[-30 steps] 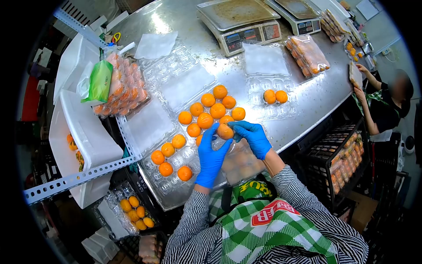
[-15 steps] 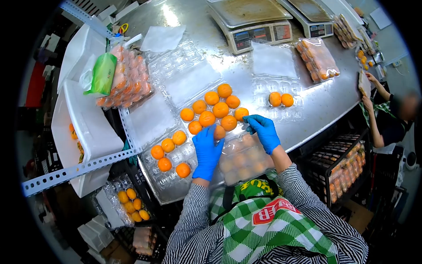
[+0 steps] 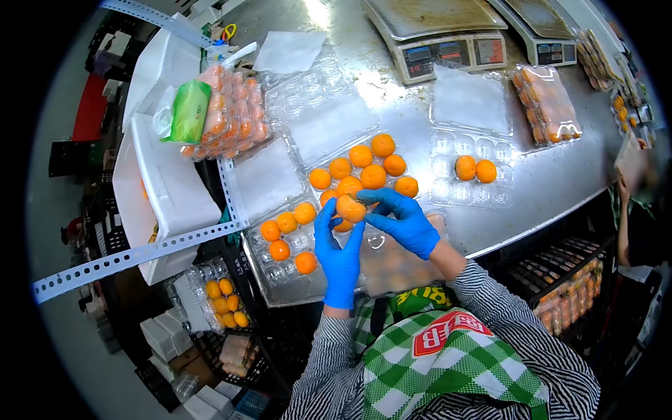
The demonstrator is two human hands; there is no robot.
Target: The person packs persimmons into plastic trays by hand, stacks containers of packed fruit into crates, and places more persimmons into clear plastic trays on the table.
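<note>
Both hands wear blue gloves. Between them is an orange fruit [image 3: 351,208], raised over a clear tray filled with several oranges [image 3: 373,176]. My left hand [image 3: 338,252] grips the fruit from the left with thumb and fingers. My right hand [image 3: 404,222] pinches its right side. To the left, a clear tray [image 3: 285,269] holds several oranges in part of its cups. On the right, another clear tray [image 3: 448,150] carries two oranges [image 3: 485,171]. A closed pack of fruit [image 3: 395,266] lies by the table's front edge, partly under my right hand.
Two scales [image 3: 441,52] stand at the back of the metal table [image 3: 532,175]. Stacked packs [image 3: 238,112] with a green packet [image 3: 190,112] are at the left, near white foam boxes [image 3: 168,189]. A crate [image 3: 570,280] and a co-worker's arm [image 3: 621,217] are at the right.
The view has shifted, so the table contents appear farther right. My right hand, apart from the fruit half a second ago, is back on a fruit raised with my left hand.
</note>
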